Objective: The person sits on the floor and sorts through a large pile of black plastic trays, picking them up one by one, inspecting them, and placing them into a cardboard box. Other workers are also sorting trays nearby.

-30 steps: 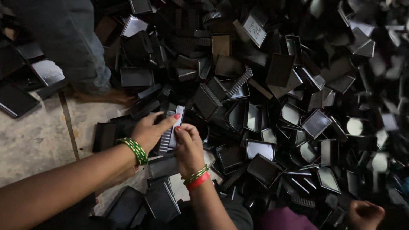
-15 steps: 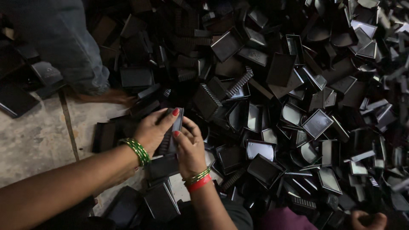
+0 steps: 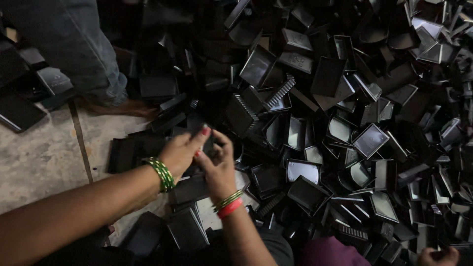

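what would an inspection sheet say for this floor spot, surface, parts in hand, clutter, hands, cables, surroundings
surface: bare concrete floor at left.
job's things: small black part between both hands, mostly hidden.
clutter: heap of black plastic trays across the right; flat black pieces stacked near the wrists.
grippers: left hand and right hand both closed around the part; bangles on both wrists.
cables: nothing seen.
surroundings: another person's trouser leg top left; another hand bottom right.

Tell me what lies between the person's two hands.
Head view: a small black plastic piece, pinched between the left hand and the right hand, with the pile of black trays beyond.
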